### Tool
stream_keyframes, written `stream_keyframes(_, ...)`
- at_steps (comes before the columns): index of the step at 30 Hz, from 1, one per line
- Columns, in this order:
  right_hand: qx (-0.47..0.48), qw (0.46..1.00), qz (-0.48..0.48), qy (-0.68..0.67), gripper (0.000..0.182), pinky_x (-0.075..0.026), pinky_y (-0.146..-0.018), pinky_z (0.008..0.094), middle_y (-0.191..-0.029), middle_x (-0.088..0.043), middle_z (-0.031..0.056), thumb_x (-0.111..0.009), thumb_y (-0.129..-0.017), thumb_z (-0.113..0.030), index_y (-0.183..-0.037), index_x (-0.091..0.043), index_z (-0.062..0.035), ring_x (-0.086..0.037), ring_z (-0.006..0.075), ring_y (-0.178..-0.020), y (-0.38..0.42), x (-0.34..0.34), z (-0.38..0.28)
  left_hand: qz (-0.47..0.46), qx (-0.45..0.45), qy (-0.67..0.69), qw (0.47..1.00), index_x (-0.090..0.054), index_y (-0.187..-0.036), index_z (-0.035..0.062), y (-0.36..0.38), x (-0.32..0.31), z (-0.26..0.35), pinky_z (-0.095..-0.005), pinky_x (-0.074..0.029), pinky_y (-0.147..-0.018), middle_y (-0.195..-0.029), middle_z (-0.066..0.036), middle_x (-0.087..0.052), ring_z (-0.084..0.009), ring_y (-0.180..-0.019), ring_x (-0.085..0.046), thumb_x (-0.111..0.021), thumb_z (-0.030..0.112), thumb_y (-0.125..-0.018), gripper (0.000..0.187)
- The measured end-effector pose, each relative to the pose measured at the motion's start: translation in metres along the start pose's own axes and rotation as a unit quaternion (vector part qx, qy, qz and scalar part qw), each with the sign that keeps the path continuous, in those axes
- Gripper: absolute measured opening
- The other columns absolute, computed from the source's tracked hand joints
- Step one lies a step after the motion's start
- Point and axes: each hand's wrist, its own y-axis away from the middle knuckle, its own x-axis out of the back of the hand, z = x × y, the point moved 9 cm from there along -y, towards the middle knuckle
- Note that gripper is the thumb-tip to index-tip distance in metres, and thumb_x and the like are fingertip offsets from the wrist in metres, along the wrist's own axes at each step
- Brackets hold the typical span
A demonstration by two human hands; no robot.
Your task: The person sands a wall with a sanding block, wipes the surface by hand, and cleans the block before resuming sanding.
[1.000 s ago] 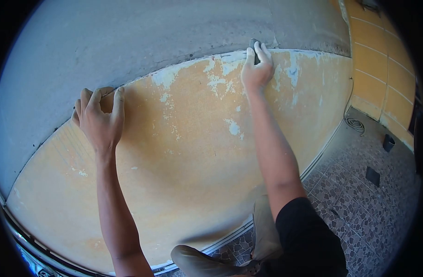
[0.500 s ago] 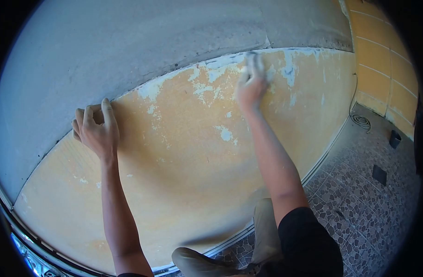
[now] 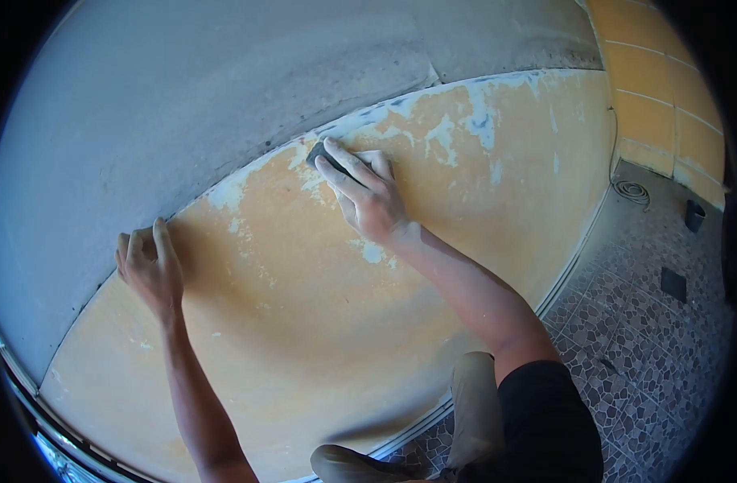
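My right hand, pale with dust, grips a small dark grey sanding block and presses it against the upper part of the yellow wall. Around the block the paint is worn into whitish patches. My left hand rests at the wall's top edge, with fingers bent and apart and the fingertips on the border with the grey surface. No tool shows in the left hand, though part of the space under its fingers is in shadow.
A coiled hose, a dark cup and a dark square piece lie on the stone-patterned floor at the right. An orange tiled wall rises behind them. My bent knees are close to the wall's foot.
My right hand has swept left and down along the top band of the wall with the sanding block. My left hand keeps its place at the edge while the view has shifted.
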Motion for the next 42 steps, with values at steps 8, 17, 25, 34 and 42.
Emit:
stream_keyframes(8, -0.309, 0.922, 0.158, 0.171, 0.041, -0.044, -0.116, 0.0476, -0.149, -0.065, 0.0215, -0.062, -0.102, -0.013, -0.142, -0.070, -0.0033, -0.060, 0.0369, -0.139, 0.032, 0.109, 0.241, -0.010, 0.010, 0.006, 1.000, -0.069, -0.080, 0.0023, -0.002, -0.002, 0.000, -0.0444, -0.043, -0.084, -0.085, -0.005, -0.058, -0.0261, -0.089, -0.054, -0.076, 0.029, -0.101, 0.034)
stream_keyframes(17, -0.349, 0.910, 0.032, 0.220, 0.044, -0.037, -0.121, 0.0542, -0.154, -0.062, 0.0163, -0.062, -0.103, -0.021, -0.145, -0.068, -0.0070, -0.058, 0.0340, -0.141, 0.013, 0.133, 0.288, 0.014, -0.003, 0.038, 0.999, -0.066, -0.075, 0.0024, 0.001, -0.003, -0.003, -0.0409, -0.040, -0.076, -0.078, -0.003, -0.052, -0.0225, -0.084, -0.047, -0.076, 0.025, -0.102, 0.037)
stream_keyframes(25, -0.327, 0.896, -0.029, 0.299, 0.044, -0.035, -0.121, 0.0477, -0.143, -0.068, 0.0125, -0.058, -0.106, -0.025, -0.147, -0.068, -0.0095, -0.059, 0.0298, -0.138, 0.016, 0.137, 0.277, 0.060, -0.002, 0.036, 0.998, -0.057, -0.070, 0.0015, 0.001, -0.007, -0.009, -0.0392, -0.035, -0.072, -0.075, -0.002, -0.045, -0.0196, -0.078, -0.040, -0.075, 0.025, -0.104, 0.045)
stream_keyframes(34, -0.319, 0.869, -0.085, 0.370, 0.046, -0.041, -0.114, 0.0485, -0.146, -0.065, 0.0142, -0.056, -0.107, -0.023, -0.150, -0.065, -0.0115, -0.060, 0.0333, -0.132, 0.008, 0.139, 0.273, 0.036, 0.002, 0.043, 0.998, -0.056, -0.072, 0.0001, 0.000, -0.007, -0.013, -0.0390, -0.039, -0.077, -0.077, -0.003, -0.047, -0.0200, -0.081, -0.043, -0.074, 0.026, -0.105, 0.046)
stream_keyframes(42, -0.337, 0.845, -0.143, 0.391, 0.057, -0.048, -0.110, 0.0581, -0.153, -0.058, 0.0136, -0.068, -0.097, -0.019, -0.153, -0.061, -0.0185, -0.051, 0.0440, -0.136, 0.001, 0.140, 0.277, 0.033, 0.002, 0.038, 0.999, -0.054, -0.072, -0.0019, -0.001, -0.008, -0.014, -0.0385, -0.039, -0.076, -0.077, -0.004, -0.046, -0.0193, -0.077, -0.043, -0.074, 0.025, -0.106, 0.048)
